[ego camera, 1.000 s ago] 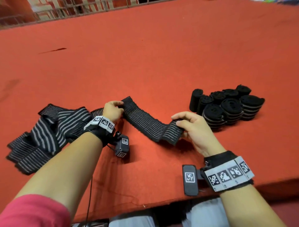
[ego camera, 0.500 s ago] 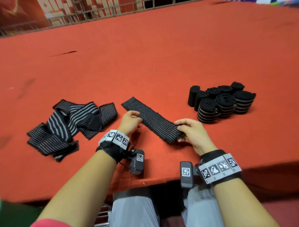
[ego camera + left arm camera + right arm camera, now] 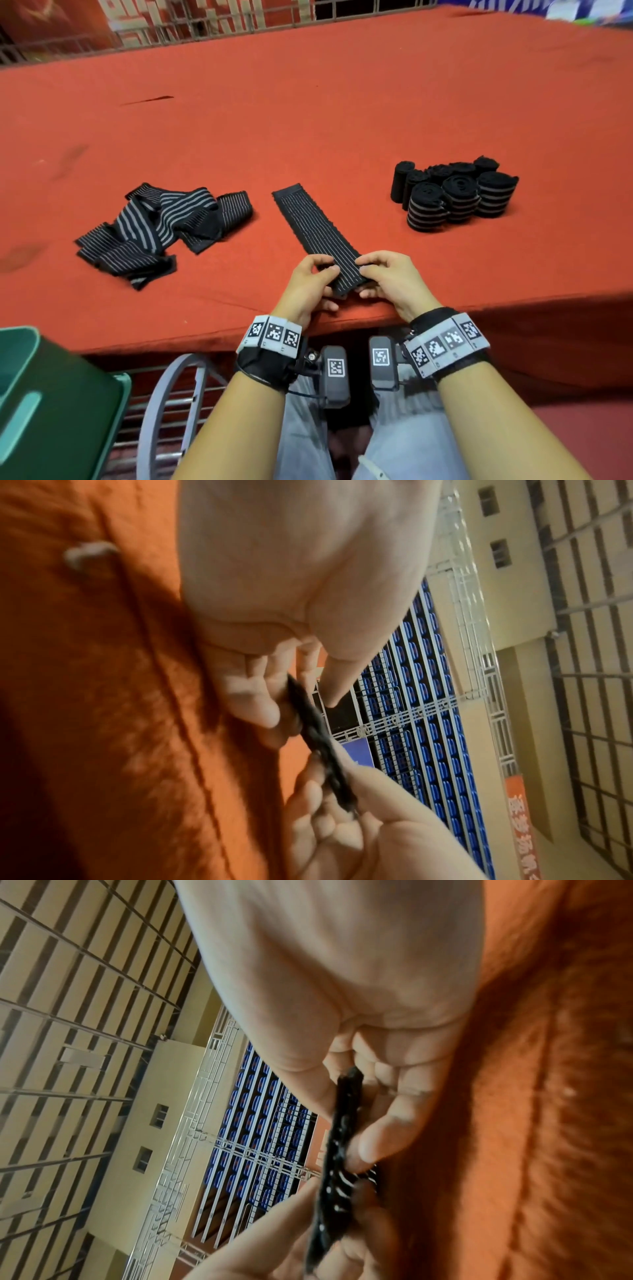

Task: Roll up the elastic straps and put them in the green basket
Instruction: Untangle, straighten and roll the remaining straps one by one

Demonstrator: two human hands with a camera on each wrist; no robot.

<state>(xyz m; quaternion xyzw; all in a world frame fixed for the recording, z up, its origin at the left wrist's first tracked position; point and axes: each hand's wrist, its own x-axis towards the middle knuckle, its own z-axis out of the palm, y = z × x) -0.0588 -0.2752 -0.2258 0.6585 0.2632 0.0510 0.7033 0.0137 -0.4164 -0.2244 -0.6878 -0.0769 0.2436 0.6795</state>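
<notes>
A black elastic strap (image 3: pixel 315 226) with thin grey lines lies flat on the red table, running away from me. Its near end sits at the table's front edge, pinched from both sides: my left hand (image 3: pixel 310 279) holds the left corner and my right hand (image 3: pixel 383 277) holds the right corner. In the left wrist view the strap's edge (image 3: pixel 318 737) shows thin between thumb and fingers; in the right wrist view the strap (image 3: pixel 337 1150) is pinched the same way. The green basket (image 3: pixel 51 394) stands below the table at my lower left.
A heap of unrolled striped straps (image 3: pixel 157 226) lies left of the flat one. Several rolled straps (image 3: pixel 452 192) stand in a cluster at the right. The red table (image 3: pixel 308 120) stretches far ahead. A grey metal frame (image 3: pixel 171 411) stands under the table beside the basket.
The strap has been pulled straight and flat toward the front edge. My left hand moved from its far part to the near end, beside the right hand. The view tilted down, revealing the basket.
</notes>
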